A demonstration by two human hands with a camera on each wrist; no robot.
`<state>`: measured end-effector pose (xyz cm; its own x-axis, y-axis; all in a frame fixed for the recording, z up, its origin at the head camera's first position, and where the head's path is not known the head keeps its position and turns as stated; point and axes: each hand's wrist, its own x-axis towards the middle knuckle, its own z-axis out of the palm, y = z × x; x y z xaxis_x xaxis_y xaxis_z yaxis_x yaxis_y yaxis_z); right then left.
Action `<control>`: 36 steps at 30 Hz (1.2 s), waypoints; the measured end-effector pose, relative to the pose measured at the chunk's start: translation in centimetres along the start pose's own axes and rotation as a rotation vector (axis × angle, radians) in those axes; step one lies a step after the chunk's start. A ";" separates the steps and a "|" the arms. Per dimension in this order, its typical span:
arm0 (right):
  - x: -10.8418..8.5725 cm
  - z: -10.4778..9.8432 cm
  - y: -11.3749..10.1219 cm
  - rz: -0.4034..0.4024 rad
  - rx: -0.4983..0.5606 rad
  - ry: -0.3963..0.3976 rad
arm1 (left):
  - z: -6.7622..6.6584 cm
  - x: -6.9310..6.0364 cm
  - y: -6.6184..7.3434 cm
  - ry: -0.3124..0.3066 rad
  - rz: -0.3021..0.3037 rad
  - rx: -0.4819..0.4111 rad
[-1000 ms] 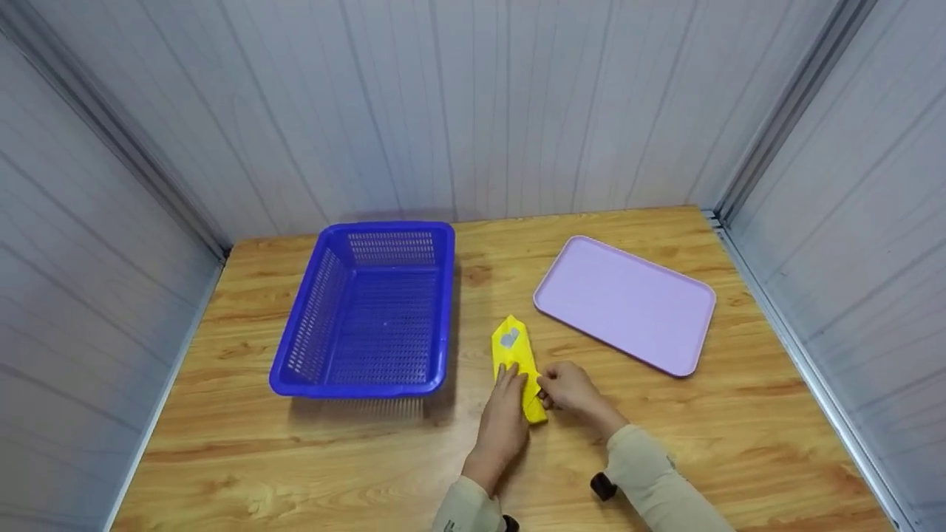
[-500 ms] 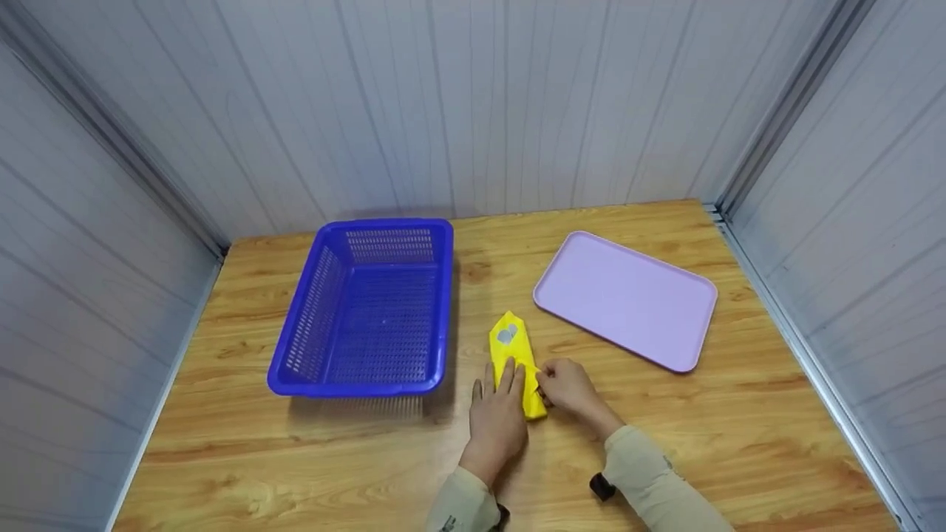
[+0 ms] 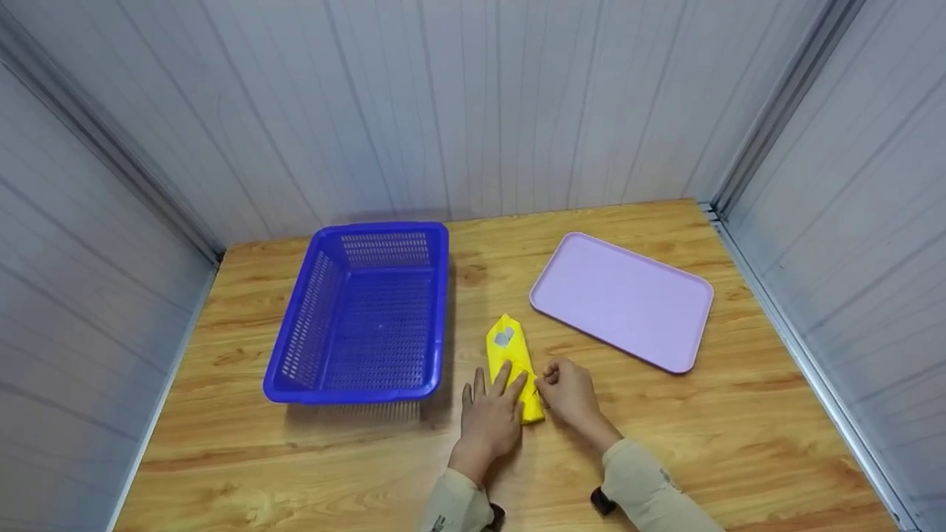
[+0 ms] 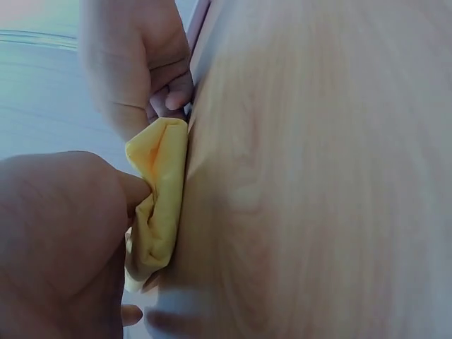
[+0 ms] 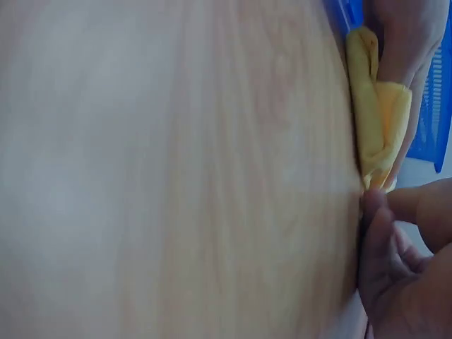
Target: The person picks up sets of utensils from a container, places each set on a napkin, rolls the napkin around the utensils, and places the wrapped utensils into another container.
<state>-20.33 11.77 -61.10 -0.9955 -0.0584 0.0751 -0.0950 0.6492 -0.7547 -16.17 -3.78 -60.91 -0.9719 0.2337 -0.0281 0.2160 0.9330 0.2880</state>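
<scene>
A folded yellow cloth (image 3: 514,349) with a grey mark near its pointed far end lies lengthwise on the wooden table. My left hand (image 3: 491,423) rests across its near half, fingers spread and fairly straight. From the right side, my right hand (image 3: 573,391) pinches the cloth's edge between thumb and fingers. In the left wrist view the folded layers of the cloth (image 4: 166,205) show end-on, the left thumb tucked against them. The right wrist view has the right fingertips on a corner of the cloth (image 5: 367,113).
A blue perforated basket (image 3: 442,325) stands to the left of the hands. To the right and farther back lies a pale purple tray (image 3: 624,299). Light panelled walls (image 3: 473,111) enclose the table (image 3: 295,473) at the back and both sides.
My left hand's fingers have spread apart and the hand has shifted slightly left on the cloth. The right hand keeps its pinch at the right edge. Basket and tray stay put.
</scene>
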 end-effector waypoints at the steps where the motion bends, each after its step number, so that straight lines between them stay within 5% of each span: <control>1: -0.3 0.1 -0.3 -0.057 -0.054 0.023 | 0.0 0.0 0.0 0.007 0.000 -0.003; 4: -1.5 0.4 -1.4 -0.238 -0.218 0.054 | -0.1 0.1 0.1 0.040 0.000 -0.018; 7: -2.6 0.9 -2.3 -0.333 -0.345 0.041 | 0.0 0.4 0.2 0.081 0.015 -0.053; 10: -3.3 1.4 -2.7 -0.341 -0.455 0.059 | -0.1 0.7 0.2 0.131 0.026 -0.144; 13: -3.5 1.8 -2.7 -0.320 -0.503 0.079 | -0.2 1.2 0.0 0.251 0.005 -0.285; 17: -3.3 2.2 -2.6 -0.289 -0.455 0.061 | -0.5 2.2 -0.2 0.373 -0.162 -0.469; 19: -3.3 2.4 -2.5 -0.264 -0.384 0.061 | -0.9 2.6 -0.1 0.346 -0.278 -0.534; 22: -3.2 2.4 -2.2 -0.204 -0.243 0.080 | -1.4 3.1 0.1 0.221 -0.410 -0.582; 29: -2.3 1.4 -2.1 -0.032 -0.100 0.065 | -2.2 3.9 -0.1 0.049 -0.523 -0.714; 36: -2.3 1.2 -1.7 0.013 0.010 0.012 | -2.8 3.9 -0.3 -0.047 -0.576 -0.891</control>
<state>-17.90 9.86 -60.74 -0.9965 -0.0410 0.0732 -0.0824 0.6424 -0.7619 -20.29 -3.93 -58.41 -0.8971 -0.1515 -0.4150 -0.4407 0.3729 0.8166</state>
